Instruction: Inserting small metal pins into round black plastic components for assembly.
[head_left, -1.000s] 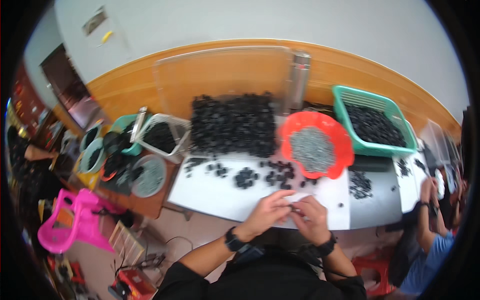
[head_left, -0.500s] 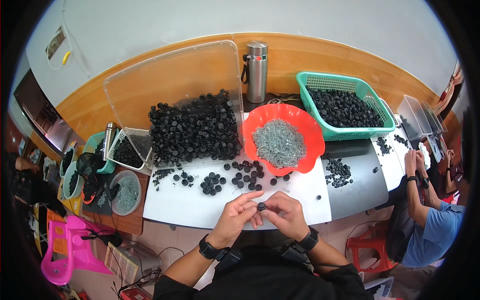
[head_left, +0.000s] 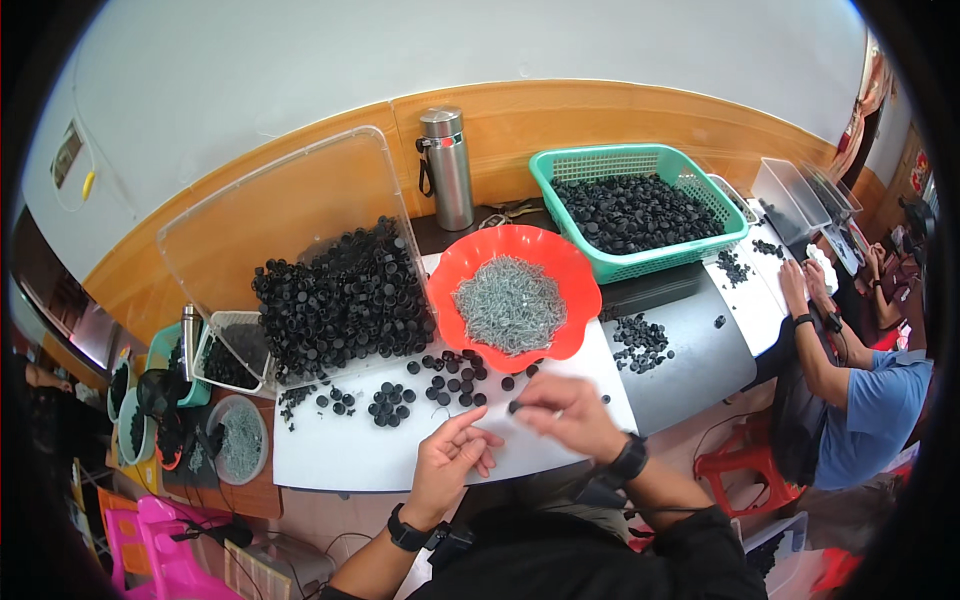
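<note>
Hands apart: the right hand pinches a cap above the white surface; the left hand, fingers parted, appears empty. Much seems left: loose caps heap the box, metal pieces the bowl. Finished count: cannot tell.

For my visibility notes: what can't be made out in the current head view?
In the head view:
Right hand: blur obscures its exact grip on the black piece.
Left hand: its own curled fingers hide whether anything lies inside.
Red bowl: grey metal pieces hide its bottom.
Pink chair: cut off by the lower edge.
</note>
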